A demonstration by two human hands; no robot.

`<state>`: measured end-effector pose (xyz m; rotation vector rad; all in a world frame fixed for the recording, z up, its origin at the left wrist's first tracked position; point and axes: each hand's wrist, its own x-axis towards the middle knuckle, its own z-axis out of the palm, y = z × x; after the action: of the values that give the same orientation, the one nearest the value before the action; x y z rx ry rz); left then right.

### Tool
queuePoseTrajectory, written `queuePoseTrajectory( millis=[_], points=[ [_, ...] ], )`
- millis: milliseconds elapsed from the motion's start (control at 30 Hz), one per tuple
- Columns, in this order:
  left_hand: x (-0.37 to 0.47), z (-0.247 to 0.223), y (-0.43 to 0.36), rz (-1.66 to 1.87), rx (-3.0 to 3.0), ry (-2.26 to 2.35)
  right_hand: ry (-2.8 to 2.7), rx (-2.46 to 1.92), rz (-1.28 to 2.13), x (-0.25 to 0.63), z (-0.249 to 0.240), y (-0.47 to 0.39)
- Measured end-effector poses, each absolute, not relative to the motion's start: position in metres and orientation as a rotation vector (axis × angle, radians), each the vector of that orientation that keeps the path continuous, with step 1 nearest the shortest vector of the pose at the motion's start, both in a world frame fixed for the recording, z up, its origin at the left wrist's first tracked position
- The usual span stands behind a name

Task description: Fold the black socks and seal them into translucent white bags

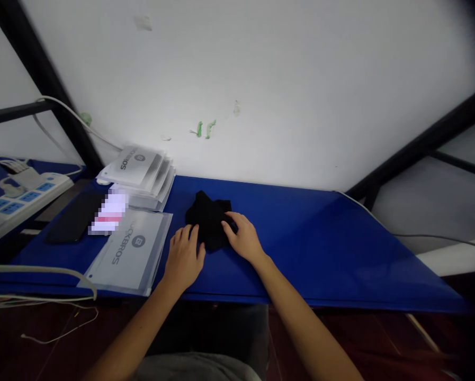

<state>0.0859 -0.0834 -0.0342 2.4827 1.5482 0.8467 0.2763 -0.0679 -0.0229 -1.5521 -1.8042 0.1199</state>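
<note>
A crumpled black cloth (210, 222) lies on the blue tabletop (296, 238), near the middle of the view. My left hand (184, 257) rests at the cloth's lower left edge, its fingertips touching it and its thumb apart from the fingers. On the right side of the cloth is my right hand (243, 235), with fingertips on the fabric and the thumb spread from the index finger. Neither hand is closed around the cloth. Some fingers of my right hand are hidden behind the others.
Left of the cloth lies a flat white printed bag (132, 251), with a stack of similar bags (140, 172) behind it. A dark phone (76, 217) and a power strip (26, 198) are farther left. White cables (38, 269) cross the left front edge.
</note>
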Motion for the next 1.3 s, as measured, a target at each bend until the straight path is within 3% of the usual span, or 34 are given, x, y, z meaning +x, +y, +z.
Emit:
queuePoseTrajectory(
  millis=[1300],
  points=[
    [0.084, -0.038, -0.084, 0.905, 2.458, 1.539, -1.942, -1.612, 0.033, 0.271, -0.008, -0.082]
  ],
)
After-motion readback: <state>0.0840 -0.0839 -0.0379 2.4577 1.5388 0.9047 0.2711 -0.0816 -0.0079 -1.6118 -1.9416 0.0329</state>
